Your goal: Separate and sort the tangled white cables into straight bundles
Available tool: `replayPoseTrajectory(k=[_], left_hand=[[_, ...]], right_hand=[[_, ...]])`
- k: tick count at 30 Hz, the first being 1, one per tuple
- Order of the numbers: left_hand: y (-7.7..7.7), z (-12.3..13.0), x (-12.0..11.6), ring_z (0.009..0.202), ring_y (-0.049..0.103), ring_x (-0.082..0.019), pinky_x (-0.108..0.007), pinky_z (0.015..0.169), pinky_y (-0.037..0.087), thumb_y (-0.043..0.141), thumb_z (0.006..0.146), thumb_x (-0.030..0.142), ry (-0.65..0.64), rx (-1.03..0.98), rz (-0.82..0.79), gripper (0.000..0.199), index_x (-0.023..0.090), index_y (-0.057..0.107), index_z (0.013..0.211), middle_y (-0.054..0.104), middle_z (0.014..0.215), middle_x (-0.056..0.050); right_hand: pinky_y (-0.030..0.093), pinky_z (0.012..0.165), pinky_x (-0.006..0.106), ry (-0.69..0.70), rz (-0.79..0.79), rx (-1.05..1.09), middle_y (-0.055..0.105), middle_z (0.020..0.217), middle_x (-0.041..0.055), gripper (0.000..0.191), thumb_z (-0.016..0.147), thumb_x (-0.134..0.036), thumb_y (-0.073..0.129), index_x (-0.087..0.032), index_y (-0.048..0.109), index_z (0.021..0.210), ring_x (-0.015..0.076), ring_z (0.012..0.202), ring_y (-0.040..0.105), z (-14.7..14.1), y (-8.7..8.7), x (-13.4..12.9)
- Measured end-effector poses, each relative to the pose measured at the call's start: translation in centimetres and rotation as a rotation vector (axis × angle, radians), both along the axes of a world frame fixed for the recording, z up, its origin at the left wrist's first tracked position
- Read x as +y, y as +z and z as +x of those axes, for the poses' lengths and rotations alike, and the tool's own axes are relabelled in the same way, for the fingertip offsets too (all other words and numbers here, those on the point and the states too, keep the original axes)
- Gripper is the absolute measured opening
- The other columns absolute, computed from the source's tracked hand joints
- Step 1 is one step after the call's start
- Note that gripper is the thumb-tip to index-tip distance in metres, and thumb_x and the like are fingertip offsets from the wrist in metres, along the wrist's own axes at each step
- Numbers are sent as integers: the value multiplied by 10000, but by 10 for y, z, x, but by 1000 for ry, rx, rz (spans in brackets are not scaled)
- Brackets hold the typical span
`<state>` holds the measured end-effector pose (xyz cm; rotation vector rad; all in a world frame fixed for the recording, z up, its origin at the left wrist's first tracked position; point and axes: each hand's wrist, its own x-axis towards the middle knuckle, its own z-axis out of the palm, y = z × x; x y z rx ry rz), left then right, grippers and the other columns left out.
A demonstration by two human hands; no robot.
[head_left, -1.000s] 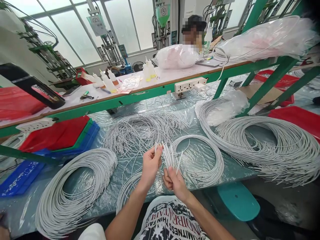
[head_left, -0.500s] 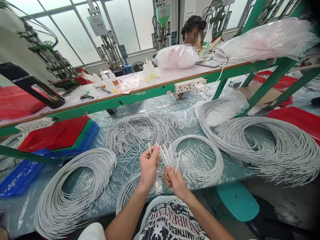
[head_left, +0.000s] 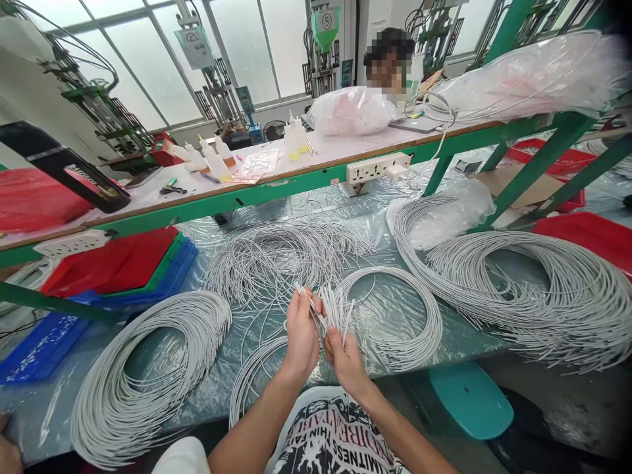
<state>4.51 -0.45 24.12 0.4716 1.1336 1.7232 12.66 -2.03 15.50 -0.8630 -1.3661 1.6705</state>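
My right hand (head_left: 347,361) is closed around a bundle of thin white cables (head_left: 336,308), whose ends fan upward above my thumb. Beside it, my left hand (head_left: 303,332) pinches a few cable ends slanting across between my two hands; its inner fingers are partly hidden. Just behind my hands lies a loose, tangled heap of cables (head_left: 276,253) on the plastic-covered table. To the right of my right hand sits a smaller neat cable coil (head_left: 430,322). Part of another coil (head_left: 241,378) shows left of my left forearm.
Large cable coils lie at left (head_left: 103,395) and right (head_left: 582,296). Stacked trays (head_left: 118,260) stand at left. A green-edged shelf (head_left: 276,185) crosses behind, carrying squeeze bottles (head_left: 295,138) and plastic bags (head_left: 350,110). A person (head_left: 388,62) is beyond it. A teal stool (head_left: 471,401) stands at right.
My left hand has turned and its fingers have moved in toward the bundle, with cable ends now slanting between both hands. My right hand stays on the bundle. Skin now shows at the lower left edge.
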Motion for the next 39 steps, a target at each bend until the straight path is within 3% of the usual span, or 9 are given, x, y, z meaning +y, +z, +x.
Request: replayPoseTrajectory(k=[5, 11, 19, 26, 31, 34, 39], left_hand=[[-2, -1, 3, 545, 306, -59, -162, 515, 317, 656, 825, 443, -20, -75, -39, 299, 170, 559, 902, 346, 655, 60], [4, -3, 5, 522, 289, -46, -168, 479, 258, 721, 760, 450, -190, 64, -153, 341, 132, 622, 836, 365, 619, 64], [0, -2, 8, 517, 316, -44, -158, 500, 298, 727, 763, 421, -138, -52, -102, 312, 129, 632, 813, 366, 593, 69], [-5, -1, 9, 567, 424, -51, -176, 582, 376, 740, 744, 437, -65, 29, -161, 345, 126, 684, 883, 511, 660, 36], [-5, 2, 9, 673, 544, -93, -215, 666, 433, 747, 718, 420, -15, -44, -161, 305, 142, 635, 777, 601, 755, 5], [-2, 4, 9, 680, 579, -117, -245, 690, 455, 709, 746, 415, -8, -139, -175, 287, 147, 609, 771, 612, 751, -3], [0, 4, 5, 646, 515, -89, -212, 637, 405, 765, 709, 324, -92, -65, -85, 303, 167, 507, 738, 541, 711, 34]], right_hand=[[208, 500, 267, -38, 82, -102, 312, 498, -27, 548, 967, -538, 331, -181, 350, 552, 93, 480, 286, 3, 2, 3], [216, 506, 265, -34, 127, -125, 331, 513, -24, 519, 970, -514, 342, -183, 366, 572, 100, 490, 302, 4, -3, 5], [211, 491, 261, -41, 75, -77, 285, 478, -37, 558, 971, -540, 315, -188, 344, 539, 87, 458, 258, 6, -3, 8], [192, 474, 260, -91, 36, -18, 270, 478, -40, 565, 969, -553, 316, -192, 314, 534, 82, 447, 230, 5, -3, 8], [184, 467, 255, -79, 38, -36, 256, 469, -42, 570, 966, -552, 328, -189, 310, 525, 77, 438, 230, 3, -7, 8], [183, 465, 256, -64, 27, -33, 257, 470, -43, 566, 962, -552, 336, -192, 310, 526, 77, 443, 231, 3, -6, 8], [167, 466, 260, -55, -4, -13, 243, 473, -47, 567, 949, -572, 352, -195, 302, 527, 75, 448, 209, 3, -1, 10]])
